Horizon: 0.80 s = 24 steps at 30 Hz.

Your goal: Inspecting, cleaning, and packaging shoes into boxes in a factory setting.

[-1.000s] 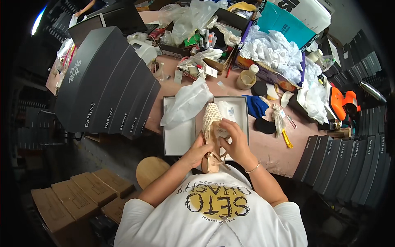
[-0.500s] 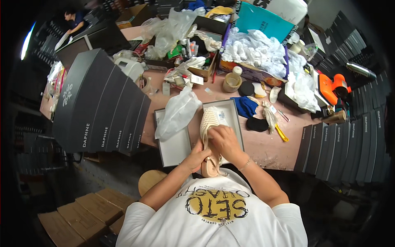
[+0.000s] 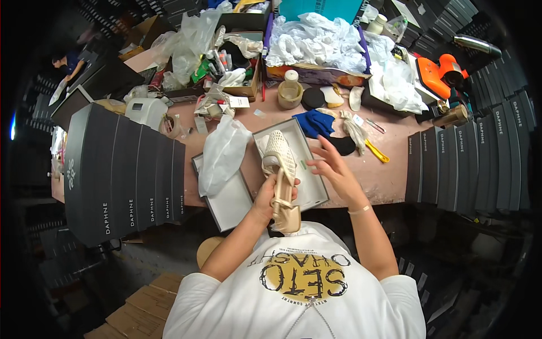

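My left hand [image 3: 266,198] is wrapped round the middle of a cream heeled sandal [image 3: 280,153] with a woven, closed toe. The sandal's toe points away from me, its heel toward my chest, and it is held above an open grey shoebox [image 3: 324,199]. To the right, my right hand [image 3: 334,164] is raised with its fingers apart, holding nothing, near the box's right side. The box's other half [image 3: 230,210] lies to the left, and a white plastic bag [image 3: 224,152] rests over its far end.
Dark shoeboxes stand in rows at left [image 3: 124,164] and right [image 3: 468,164]. Beyond the sandal are a blue cloth [image 3: 314,122], a yellow-handled tool [image 3: 377,151], a jar [image 3: 289,97] and a box of crumpled white paper [image 3: 316,42]. Another person [image 3: 69,63] is at far left.
My right hand has let go of the sandal and moved right, its fingers spreading. The sandal has turned in my left hand, so its heel now shows. The view has shifted.
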### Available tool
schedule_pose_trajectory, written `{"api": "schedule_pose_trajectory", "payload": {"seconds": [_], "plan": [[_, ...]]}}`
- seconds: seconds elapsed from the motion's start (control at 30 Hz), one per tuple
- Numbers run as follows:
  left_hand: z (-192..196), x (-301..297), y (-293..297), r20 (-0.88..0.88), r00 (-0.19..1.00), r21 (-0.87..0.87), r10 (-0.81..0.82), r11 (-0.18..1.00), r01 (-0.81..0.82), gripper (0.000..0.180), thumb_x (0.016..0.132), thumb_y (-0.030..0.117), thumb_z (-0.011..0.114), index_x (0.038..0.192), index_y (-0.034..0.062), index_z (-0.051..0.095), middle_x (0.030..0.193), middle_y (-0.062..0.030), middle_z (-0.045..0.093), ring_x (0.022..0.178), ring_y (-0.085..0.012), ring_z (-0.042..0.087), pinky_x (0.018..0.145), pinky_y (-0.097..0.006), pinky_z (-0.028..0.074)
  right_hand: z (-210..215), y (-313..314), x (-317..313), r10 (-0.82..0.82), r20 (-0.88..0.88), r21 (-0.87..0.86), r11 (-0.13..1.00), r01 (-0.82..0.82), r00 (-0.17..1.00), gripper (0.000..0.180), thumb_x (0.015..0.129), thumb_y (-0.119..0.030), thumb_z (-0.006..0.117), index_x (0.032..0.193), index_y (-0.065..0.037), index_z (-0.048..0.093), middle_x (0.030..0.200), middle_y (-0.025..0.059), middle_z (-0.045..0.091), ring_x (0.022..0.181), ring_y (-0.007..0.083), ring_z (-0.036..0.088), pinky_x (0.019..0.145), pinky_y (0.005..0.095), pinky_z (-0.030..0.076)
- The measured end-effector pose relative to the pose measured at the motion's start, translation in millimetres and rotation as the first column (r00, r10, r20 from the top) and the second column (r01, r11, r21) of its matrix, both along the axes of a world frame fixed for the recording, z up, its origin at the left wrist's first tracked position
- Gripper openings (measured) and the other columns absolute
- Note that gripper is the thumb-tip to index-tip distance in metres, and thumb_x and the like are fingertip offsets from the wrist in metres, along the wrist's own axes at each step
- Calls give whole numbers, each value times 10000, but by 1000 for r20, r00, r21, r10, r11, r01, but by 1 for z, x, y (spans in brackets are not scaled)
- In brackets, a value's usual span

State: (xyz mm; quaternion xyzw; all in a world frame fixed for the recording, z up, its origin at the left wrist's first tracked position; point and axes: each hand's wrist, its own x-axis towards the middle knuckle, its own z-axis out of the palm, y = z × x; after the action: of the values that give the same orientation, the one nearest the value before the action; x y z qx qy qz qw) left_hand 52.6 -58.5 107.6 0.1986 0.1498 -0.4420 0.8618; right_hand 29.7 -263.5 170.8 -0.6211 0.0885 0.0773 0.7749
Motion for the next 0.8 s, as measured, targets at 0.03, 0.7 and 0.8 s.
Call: {"api": "schedule_pose_trajectory", "payload": {"seconds": [0.03, 0.7, 0.8], "plan": [[-2, 1, 2, -27, 1000, -228, 6, 974, -12, 525, 922, 351, 519, 1309, 13, 411, 943, -123, 650, 653, -152, 620, 556, -265, 504, 0, -6, -12, -50, 16, -78, 996, 51, 999, 566, 918, -146, 591, 1408, -22, 337, 1277, 154, 511, 1039, 145, 561, 860, 288, 469], [32, -7, -2, -112, 952, -853, -284, 520, 55, 759, 967, 395, 442, 1487, 108, -31, 1040, -299, 566, 414, -142, 552, 360, -196, 329, -40, 22, -69, 244, -244, -247, 920, -304, 939, 377, 933, -225, 578, 1216, 20, 540, 1108, 137, 623, 918, 168, 599, 823, 295, 484], [29, -7, 1, -154, 948, -850, -278, 527, 16, 748, 970, 380, 443, 1488, 107, -22, 1061, -303, 566, 391, -136, 524, 353, -202, 316, -42, 27, -71, 258, -239, -235, 920, -314, 936, 375, 941, -227, 566, 1214, 29, 539, 1092, 126, 627, 910, 162, 599, 819, 290, 485]]}}
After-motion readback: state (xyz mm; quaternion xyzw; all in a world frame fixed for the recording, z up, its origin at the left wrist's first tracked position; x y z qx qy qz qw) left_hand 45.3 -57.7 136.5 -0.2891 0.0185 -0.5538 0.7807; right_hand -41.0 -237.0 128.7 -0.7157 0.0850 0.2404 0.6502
